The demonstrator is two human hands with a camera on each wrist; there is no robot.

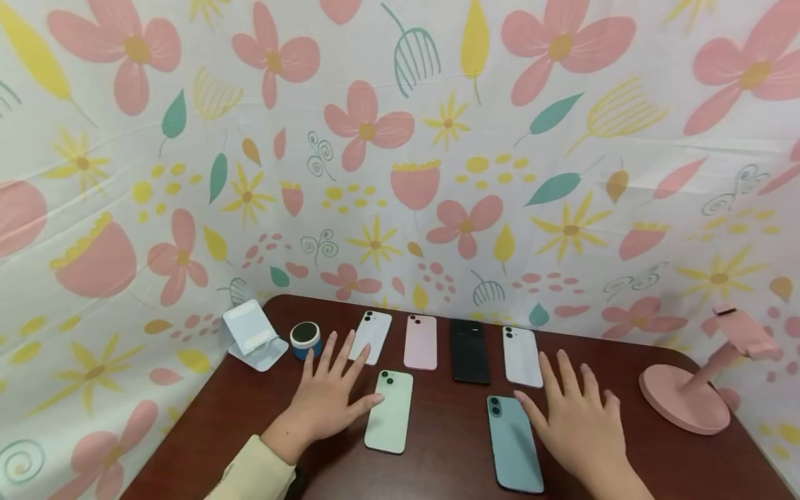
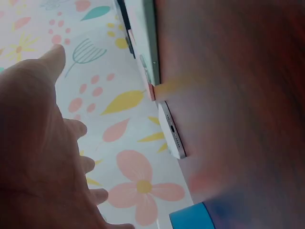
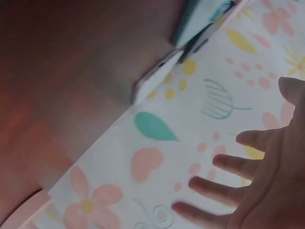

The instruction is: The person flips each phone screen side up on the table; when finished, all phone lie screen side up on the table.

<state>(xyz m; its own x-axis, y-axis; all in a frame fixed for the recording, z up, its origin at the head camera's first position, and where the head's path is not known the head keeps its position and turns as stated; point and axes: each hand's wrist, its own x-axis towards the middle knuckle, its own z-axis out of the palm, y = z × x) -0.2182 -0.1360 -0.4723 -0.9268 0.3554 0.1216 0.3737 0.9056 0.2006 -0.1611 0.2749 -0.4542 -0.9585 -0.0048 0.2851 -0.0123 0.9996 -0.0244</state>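
My left hand (image 1: pixel 328 396) is spread over the table, its thumb tip overlapping a pale green phone (image 1: pixel 394 425) in the head view; I cannot tell if they touch. A white phone (image 1: pixel 378 332) lies just beyond its fingers. My right hand (image 1: pixel 581 417) has its fingers spread, nearest a teal phone (image 1: pixel 516 444). Another white phone (image 1: pixel 522 357) lies ahead of that hand. Between the white phones are a pink phone (image 1: pixel 421 343) and a black phone (image 1: pixel 469 351). In the wrist views, the left hand (image 2: pixel 38 129) and right hand (image 3: pixel 267 171) hold nothing.
A light blue folding phone stand (image 1: pixel 257 340) and a round blue-and-white container (image 1: pixel 306 340) with a dark top occupy the back left. On the right stands a pink phone stand (image 1: pixel 685 399). Behind the dark brown table (image 1: pixel 450 434) hangs a flowered cloth (image 1: pixel 400 139).
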